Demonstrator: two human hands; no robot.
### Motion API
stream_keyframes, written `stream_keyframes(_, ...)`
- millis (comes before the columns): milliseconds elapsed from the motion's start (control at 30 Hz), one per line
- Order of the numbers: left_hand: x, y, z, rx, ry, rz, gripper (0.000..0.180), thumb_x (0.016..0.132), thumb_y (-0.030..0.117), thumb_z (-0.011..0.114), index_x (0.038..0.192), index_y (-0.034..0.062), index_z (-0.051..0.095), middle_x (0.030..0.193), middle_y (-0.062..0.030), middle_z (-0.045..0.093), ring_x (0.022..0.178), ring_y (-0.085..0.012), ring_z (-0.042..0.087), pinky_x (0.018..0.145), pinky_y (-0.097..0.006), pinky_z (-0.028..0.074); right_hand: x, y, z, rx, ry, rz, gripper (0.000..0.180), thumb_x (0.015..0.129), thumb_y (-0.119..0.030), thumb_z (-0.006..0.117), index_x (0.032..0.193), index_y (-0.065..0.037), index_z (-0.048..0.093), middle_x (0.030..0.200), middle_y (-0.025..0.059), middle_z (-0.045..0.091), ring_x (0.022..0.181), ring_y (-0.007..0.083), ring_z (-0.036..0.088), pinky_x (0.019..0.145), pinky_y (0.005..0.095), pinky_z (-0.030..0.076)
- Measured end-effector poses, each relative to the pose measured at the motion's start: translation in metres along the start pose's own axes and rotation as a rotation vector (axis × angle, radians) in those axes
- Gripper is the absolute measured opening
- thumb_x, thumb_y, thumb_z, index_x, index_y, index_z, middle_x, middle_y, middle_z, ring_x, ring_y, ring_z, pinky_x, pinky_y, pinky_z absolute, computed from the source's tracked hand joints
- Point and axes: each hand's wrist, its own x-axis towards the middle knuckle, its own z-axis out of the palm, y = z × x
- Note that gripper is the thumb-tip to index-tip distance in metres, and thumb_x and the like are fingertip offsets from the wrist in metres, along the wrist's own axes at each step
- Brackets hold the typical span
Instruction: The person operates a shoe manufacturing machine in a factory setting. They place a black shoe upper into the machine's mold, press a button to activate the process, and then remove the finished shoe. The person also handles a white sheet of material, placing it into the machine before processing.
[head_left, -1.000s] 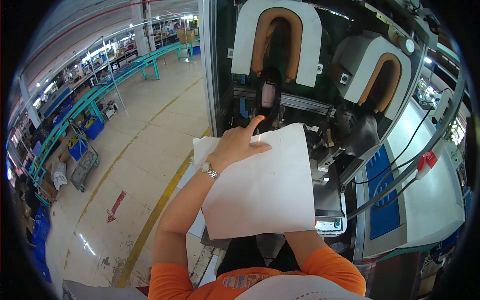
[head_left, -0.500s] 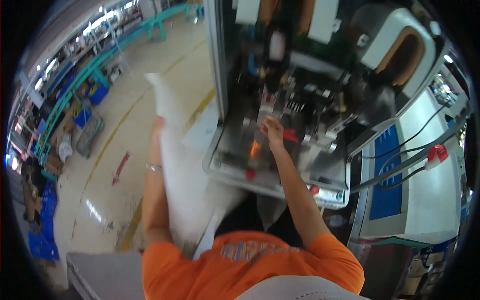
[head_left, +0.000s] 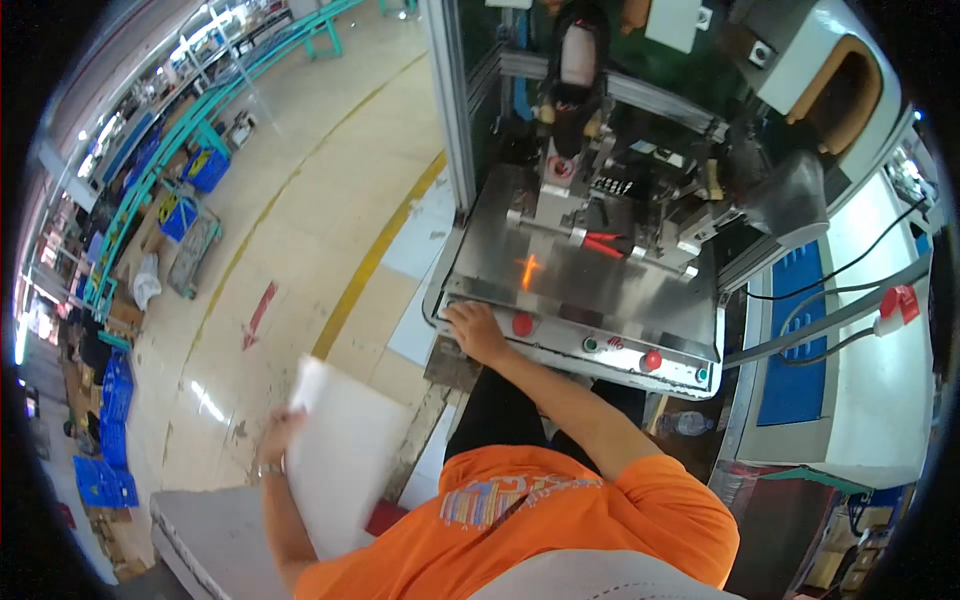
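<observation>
At lower left my left hand [head_left: 285,428], blurred by motion, grips the left edge of a large white sheet [head_left: 345,450], which hangs beside my body above a grey surface. My right hand [head_left: 478,332] rests its fingers, not wrapped round anything, on the left end of the machine's front panel [head_left: 555,350]; what lies under the fingertips is hidden. Behind that panel is the metal machine bed [head_left: 480,265], where an orange light cross [head_left: 528,270] shines. Red-handled pliers [head_left: 605,245] lie at the clamp fixture [head_left: 560,205].
Red buttons [head_left: 522,325] and green ones sit along the panel. A metal post [head_left: 455,110] rises at the machine's left. On the right a grey conduit [head_left: 840,310] with a red-and-white plug [head_left: 897,310] crosses a white cabinet. A grey surface [head_left: 215,520] stands at lower left.
My right hand has drawn back from the fixture to the front panel's left end. The white sheet has come down and back toward my body with my left hand. The view has shifted slightly.
</observation>
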Motion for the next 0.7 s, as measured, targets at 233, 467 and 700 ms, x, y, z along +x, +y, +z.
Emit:
stream_keyframes(233, 0.006, 0.091, 0.025, -0.707, -0.021, -0.224, 0.031, 0.076, 0.024, 0.071, 0.083, -0.005, 0.063, 0.072, -0.0031, 0.063, 0.057, -0.0113, 0.055, 0.053, -0.028, 0.046, -0.009, 0.01, -0.01, 0.065, 0.043, 0.027, 0.037, 0.079, -0.011, 0.055, 0.116, -0.009, 0.053, 0.108, 0.0092, 0.053, 0.102, 0.0284, 0.047, 0.088, 0.0415, 0.038)
stream_keyframes(467, 0.024, 0.032, 0.037, 0.387, -0.238, -0.047, 0.022, 0.077, 0.02, 0.07, 0.078, -0.0009, 0.065, 0.069, -0.0018, 0.063, 0.058, -0.0088, 0.055, 0.051, -0.026, 0.044, -0.01, 0.006, -0.007, 0.188, 0.072, 0.033, 0.04, 0.078, -0.011, 0.057, 0.118, -0.007, 0.052, 0.11, 0.0138, 0.051, 0.104, 0.0315, 0.047, 0.09, 0.0427, 0.038)
stream_keyframes(700, 0.018, 0.043, 0.046, -0.661, -0.099, -0.222, 0.023, 0.079, 0.024, 0.067, 0.09, 0.0046, 0.061, 0.066, -0.001, 0.059, 0.051, -0.0135, 0.053, 0.048, -0.027, 0.045, -0.009, 0.002, -0.009, 0.218, 0.053, 0.073, 0.044, 0.078, -0.013, 0.058, 0.12, -0.006, 0.051, 0.111, 0.0134, 0.049, 0.104, 0.0312, 0.046, 0.09, 0.0421, 0.038)
